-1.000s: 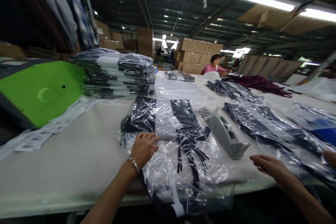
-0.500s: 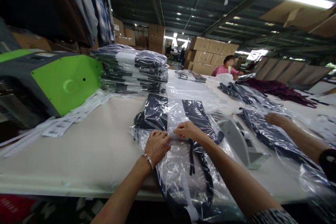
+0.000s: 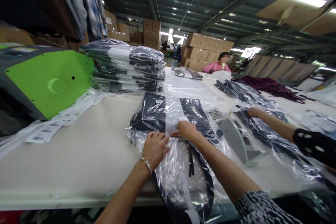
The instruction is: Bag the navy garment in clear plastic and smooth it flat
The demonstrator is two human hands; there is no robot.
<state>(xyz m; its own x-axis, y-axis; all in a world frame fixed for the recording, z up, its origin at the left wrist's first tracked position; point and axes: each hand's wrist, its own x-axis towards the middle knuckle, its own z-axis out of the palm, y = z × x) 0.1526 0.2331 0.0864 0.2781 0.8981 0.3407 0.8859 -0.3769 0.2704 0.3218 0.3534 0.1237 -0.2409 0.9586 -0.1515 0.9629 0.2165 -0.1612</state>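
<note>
A folded dark garment (image 3: pixel 154 115) lies in a clear plastic bag (image 3: pixel 178 171), with a white band (image 3: pixel 172 110) down its middle. Straps or ties of dark cloth trail toward the table's front edge, beneath the plastic. My left hand (image 3: pixel 155 150) rests on the bag just below the garment, its fingers stretched out. Beside it, at the lower end of the white band, my right hand (image 3: pixel 187 130) has bent fingers and a thumb pointing left, closed on the plastic. Its fingertips are partly hidden.
Left stand a green-and-grey machine (image 3: pixel 55 80), barcode labels (image 3: pixel 43 133) and a stack of bagged garments (image 3: pixel 126 66). A grey tape dispenser (image 3: pixel 237 140) sits right of my bag. Another person's hand (image 3: pixel 254 112) touches a bagged garment (image 3: pixel 262 133); someone in pink (image 3: pixel 216 67) is farther back.
My right hand's thumb now points out to the left, after a tighter pinch. My left hand stays on the bag. The other person's hand has moved left along the neighbouring bag.
</note>
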